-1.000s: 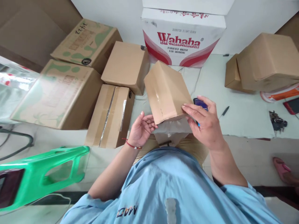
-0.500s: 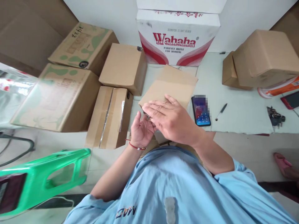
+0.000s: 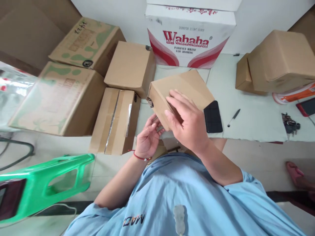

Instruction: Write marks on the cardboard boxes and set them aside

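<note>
steadying a tilted brown carton (image 3: pixel 194 85) at the near part of the table (image 3: pixel 248 127), we are spreading our right hand (image 3: pixel 189 121) over it, fingers lying on the upper face and thumb pressing the near side, so it is clasping the edge. our left hand (image 3: pixel 147 139) is facing palm up, half curled, its fingertips hiding behind the lower corner; whether they are gripping, we cannot tell.

as we are judging it, that loose left hand could be letting the carton slip toward our lap. a dark gap is showing at its left end, so more tipping could be spilling anything inside. its right corner is overlapping the phone (image 3: pixel 213 117) in our view, so a wide swing could be knocking that.

counting outward, we are finding one green stool (image 3: pixel 61 178), one held carton, one phone, one pen (image 3: pixel 234 117) and one bunch of keys (image 3: pixel 291 124), too tangled to number. on the left, one taped carton (image 3: pixel 115 121), one plain carton (image 3: pixel 129 64) and two green-printed boxes (image 3: pixel 57 95) are standing close together; on the right, two plain boxes (image 3: pixel 283 59). farthest, one white wahaha box (image 3: pixel 189 46) is standing against the wall.
</note>
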The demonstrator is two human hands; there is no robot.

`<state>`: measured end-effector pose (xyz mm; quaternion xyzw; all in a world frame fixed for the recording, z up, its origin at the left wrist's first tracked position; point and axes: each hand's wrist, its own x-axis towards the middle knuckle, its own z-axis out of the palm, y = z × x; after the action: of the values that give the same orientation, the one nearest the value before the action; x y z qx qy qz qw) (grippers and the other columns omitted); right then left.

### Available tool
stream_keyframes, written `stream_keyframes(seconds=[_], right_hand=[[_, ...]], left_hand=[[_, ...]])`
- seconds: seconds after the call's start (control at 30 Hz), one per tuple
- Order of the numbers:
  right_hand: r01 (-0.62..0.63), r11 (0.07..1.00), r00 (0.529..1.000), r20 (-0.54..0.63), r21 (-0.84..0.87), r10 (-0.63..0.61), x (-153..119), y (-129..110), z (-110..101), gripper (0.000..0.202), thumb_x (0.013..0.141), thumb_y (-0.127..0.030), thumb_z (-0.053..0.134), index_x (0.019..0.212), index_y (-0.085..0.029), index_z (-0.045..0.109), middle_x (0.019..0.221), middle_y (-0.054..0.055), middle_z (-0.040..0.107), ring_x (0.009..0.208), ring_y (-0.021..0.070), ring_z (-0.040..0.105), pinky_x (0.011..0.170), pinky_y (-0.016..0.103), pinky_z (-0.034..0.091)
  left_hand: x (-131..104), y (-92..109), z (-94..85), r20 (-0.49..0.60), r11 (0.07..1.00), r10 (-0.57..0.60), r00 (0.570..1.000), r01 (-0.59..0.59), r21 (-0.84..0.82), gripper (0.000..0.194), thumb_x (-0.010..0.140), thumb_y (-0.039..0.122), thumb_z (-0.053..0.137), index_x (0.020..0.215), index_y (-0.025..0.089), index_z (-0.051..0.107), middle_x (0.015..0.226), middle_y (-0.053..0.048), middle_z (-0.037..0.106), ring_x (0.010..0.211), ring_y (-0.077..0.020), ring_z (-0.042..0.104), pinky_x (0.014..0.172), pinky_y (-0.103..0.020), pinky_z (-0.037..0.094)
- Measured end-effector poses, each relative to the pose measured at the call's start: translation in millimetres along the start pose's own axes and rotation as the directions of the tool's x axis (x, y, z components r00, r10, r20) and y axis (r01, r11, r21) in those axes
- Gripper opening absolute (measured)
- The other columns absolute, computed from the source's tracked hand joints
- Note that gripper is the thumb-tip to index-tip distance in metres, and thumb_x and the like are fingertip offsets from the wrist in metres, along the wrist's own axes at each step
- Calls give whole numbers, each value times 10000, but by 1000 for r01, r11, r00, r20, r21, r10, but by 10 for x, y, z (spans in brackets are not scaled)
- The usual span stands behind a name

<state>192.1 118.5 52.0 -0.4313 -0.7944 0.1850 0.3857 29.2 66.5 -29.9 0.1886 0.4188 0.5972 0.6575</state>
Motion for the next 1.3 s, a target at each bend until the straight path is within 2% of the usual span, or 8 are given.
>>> stream_keyframes(seconds=[0.2, 0.37, 0.5, 0.73, 0.9, 1.03, 1.1, 1.3], right_hand=[[-98, 973, 978, -158, 209, 133, -426, -137, -108, 453, 1111, -311, 521, 1561, -317, 572, 1642, 117, 591, 1579, 341, 534, 1294, 612, 489], [-144, 890, 949, -195, 434, 248, -716, 112, 55, 532, 1068, -350, 616, 1573, -299, 460, 1636, 192, 515, 1516, 324, 577, 1159, 536, 612], [-264, 769, 932, -51, 583, 359, -1009, 429, 236, 521, 1050, -385, 677, 1514, -293, 459, 1421, 157, 699, 1288, 233, 734, 1015, 396, 674], [-464, 519, 861, 227, 718, 455, -1393, 611, 203, 404, 968, -431, 796, 1308, -265, 655, 1284, 112, 807, 1172, 251, 810, 1024, 435, 689], [-430, 585, 890, 216, 687, 401, -1349, 567, 16, 408, 1022, -430, 734, 1388, -274, 641, 1162, 99, 804, 1018, 224, 814, 921, 381, 710], [-336, 663, 927, 110, 669, 359, -1200, 520, -174, 427, 1044, -334, 714, 1465, -302, 648, 1124, 65, 726, 932, 168, 743, 797, 293, 693], [-314, 668, 931, 82, 675, 355, -1118, 471, -302, 488, 1033, -292, 730, 1511, -335, 642, 1156, 60, 681, 913, 156, 712, 714, 261, 680], [-275, 669, 943, 59, 691, 327, -925, 311, -686, 565, 1019, -216, 740, 1549, -390, 653, 1243, 69, 669, 925, 166, 702, 750, 321, 708]], left_hand=[[-168, 88, 42, 6, 944, 305, 952, -303, 129, 599, 806, 371, 901, 1392, 389, 776, 1556, 6, 688, 1535, -294, 551, 1237, -379, 496], [-244, 191, 5, 110, 797, 501, 859, -507, 329, 656, 810, 329, 974, 1413, 461, 754, 1609, 25, 645, 1632, -339, 451, 1355, -483, 375], [-252, 191, 34, 227, 661, 528, 819, -564, 495, 504, 813, 252, 952, 1291, 361, 838, 1469, -66, 745, 1591, -387, 506, 1391, -608, 282], [-259, 61, 77, 279, 595, 541, 793, -596, 540, 404, 902, 201, 854, 1282, 333, 830, 1435, -70, 765, 1513, -346, 592, 1381, -603, 317], [-231, 30, 15, 172, 649, 563, 808, -561, 513, 446, 834, 284, 960, 1249, 306, 800, 1474, -103, 692, 1494, -330, 589, 1303, -498, 444], [-280, 10, 11, 92, 757, 468, 879, -453, 471, 419, 835, 396, 968, 1189, 278, 778, 1358, -111, 698, 1385, -328, 649, 1044, -391, 635], [-355, 35, 51, 87, 758, 455, 886, -436, 485, 412, 859, 406, 949, 1200, 266, 765, 1286, -100, 702, 1299, -301, 689, 928, -338, 672], [-555, 230, 236, 249, 516, 583, 773, -589, 621, 501, 925, 239, 885, 1384, 298, 696, 1239, -56, 655, 1149, -182, 685, 795, -221, 674]])
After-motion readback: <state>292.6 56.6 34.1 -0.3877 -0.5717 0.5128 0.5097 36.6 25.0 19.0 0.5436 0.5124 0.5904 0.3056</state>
